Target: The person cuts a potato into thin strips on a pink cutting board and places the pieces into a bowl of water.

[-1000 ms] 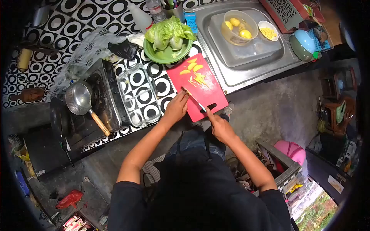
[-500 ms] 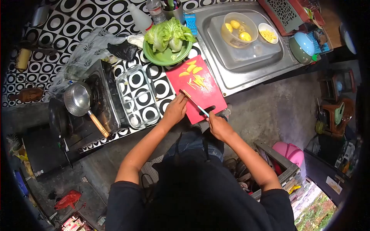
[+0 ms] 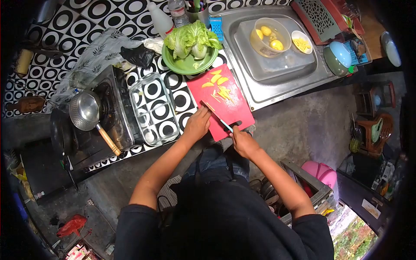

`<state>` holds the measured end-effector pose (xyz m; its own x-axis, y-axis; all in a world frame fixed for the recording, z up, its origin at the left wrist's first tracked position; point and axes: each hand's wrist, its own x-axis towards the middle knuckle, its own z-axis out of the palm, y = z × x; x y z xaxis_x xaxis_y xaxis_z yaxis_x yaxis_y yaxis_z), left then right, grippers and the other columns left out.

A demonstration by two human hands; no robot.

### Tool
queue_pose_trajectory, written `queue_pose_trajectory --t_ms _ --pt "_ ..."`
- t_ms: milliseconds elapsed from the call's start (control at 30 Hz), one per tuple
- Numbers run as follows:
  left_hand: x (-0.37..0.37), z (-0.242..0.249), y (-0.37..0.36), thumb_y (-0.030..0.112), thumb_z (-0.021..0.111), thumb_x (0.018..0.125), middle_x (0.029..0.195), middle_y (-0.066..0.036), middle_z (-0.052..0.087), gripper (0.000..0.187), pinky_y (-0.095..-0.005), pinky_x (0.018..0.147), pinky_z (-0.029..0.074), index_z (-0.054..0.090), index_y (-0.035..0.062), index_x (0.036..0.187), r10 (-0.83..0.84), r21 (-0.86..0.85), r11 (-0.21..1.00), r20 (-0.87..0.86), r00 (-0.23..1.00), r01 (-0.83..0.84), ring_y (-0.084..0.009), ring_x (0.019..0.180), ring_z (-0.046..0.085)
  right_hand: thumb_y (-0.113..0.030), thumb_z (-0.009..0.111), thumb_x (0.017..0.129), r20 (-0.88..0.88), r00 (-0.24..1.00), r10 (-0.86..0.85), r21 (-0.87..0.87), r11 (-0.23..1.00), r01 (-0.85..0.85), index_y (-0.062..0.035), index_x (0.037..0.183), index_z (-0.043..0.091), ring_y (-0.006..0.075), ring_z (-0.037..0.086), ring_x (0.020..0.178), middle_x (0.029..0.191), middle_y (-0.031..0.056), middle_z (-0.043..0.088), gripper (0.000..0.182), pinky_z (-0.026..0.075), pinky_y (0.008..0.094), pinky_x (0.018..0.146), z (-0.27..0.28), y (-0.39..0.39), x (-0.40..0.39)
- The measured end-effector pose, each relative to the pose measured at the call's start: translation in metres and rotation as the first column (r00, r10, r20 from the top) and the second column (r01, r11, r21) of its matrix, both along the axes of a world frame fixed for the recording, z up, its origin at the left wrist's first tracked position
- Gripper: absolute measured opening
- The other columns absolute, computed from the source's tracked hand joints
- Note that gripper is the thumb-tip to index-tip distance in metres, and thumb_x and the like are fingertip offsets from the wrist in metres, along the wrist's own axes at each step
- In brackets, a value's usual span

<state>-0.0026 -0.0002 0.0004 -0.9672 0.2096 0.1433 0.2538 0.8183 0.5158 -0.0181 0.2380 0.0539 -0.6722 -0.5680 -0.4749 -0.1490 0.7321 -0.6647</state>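
At frame centre, on the red board (image 3: 225, 102): left hand (image 3: 197, 123) pinning a thin yellow strip (image 3: 209, 106), right hand (image 3: 243, 143) clenched around the knife (image 3: 225, 125). Probably firm, slippery; best pinned near its end.

— Any room on the red cutting board (image 3: 234, 108)?
— Its right half lies bare; yellow slices (image 3: 218, 84) crowd the far end.
— And around it?
— Glass dish (image 3: 152, 108) just left, green plate of cabbage (image 3: 190, 60) behind, sink (image 3: 277, 82) rim right.
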Motion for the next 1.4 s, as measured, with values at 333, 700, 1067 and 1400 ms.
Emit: queue_pose_trajectory --t_ms 333,700,1067,1400 --pt "-0.002 0.0 -0.001 0.001 0.062 0.078 0.119 -0.018 0.059 0.035 -0.0428 0.085 0.053 0.061 -0.0016 0.113 -0.002 0.004 1.0 0.009 1.0 0.002 -0.0365 0.106 0.061 -0.021 0.043 0.105 0.049 0.999 0.019 0.005 1.0 -0.019 0.0054 0.109 0.04 0.0542 0.06 0.092 0.092 0.0362 0.062 0.027 0.045 0.0589 0.078 -0.004 -0.011 -0.01" --pt "-0.004 0.003 -0.001 0.002 0.062 0.078 0.114 -0.017 0.059 0.034 -0.0431 0.083 0.054 0.061 -0.0008 0.112 -0.005 0.029 1.0 -0.009 1.0 0.006 -0.0361 0.103 0.062 -0.024 0.044 0.105 0.048 0.999 0.009 -0.028 1.0 -0.007 0.0046 0.105 0.04 0.0549 0.059 0.088 0.085 0.0358 0.061 0.029 0.044 0.0591 0.076 -0.009 -0.009 -0.013" --pt "-0.005 0.005 -0.002 0.003 0.062 0.079 0.116 -0.017 0.058 0.035 -0.0434 0.082 0.055 0.061 0.0003 0.114 -0.025 0.021 0.999 0.018 1.0 0.025 -0.0357 0.105 0.061 -0.024 0.046 0.104 0.059 0.998 -0.004 -0.026 1.0 0.005 0.0045 0.105 0.041 0.0551 0.059 0.084 0.082 0.0355 0.061 0.029 0.043 0.0595 0.073 -0.005 -0.015 -0.015" --pt "-0.007 0.005 -0.003 0.003 0.061 0.077 0.116 -0.018 0.058 0.038 -0.0436 0.084 0.055 0.06 -0.0003 0.115 -0.001 0.012 1.0 0.039 0.999 0.001 -0.0364 0.107 0.06 -0.025 0.047 0.104 0.052 0.998 -0.025 -0.053 0.998 0.028 0.0038 0.105 0.044 0.0559 0.059 0.083 0.082 0.0362 0.061 0.029 0.043 0.0595 0.073 -0.009 -0.019 -0.019"
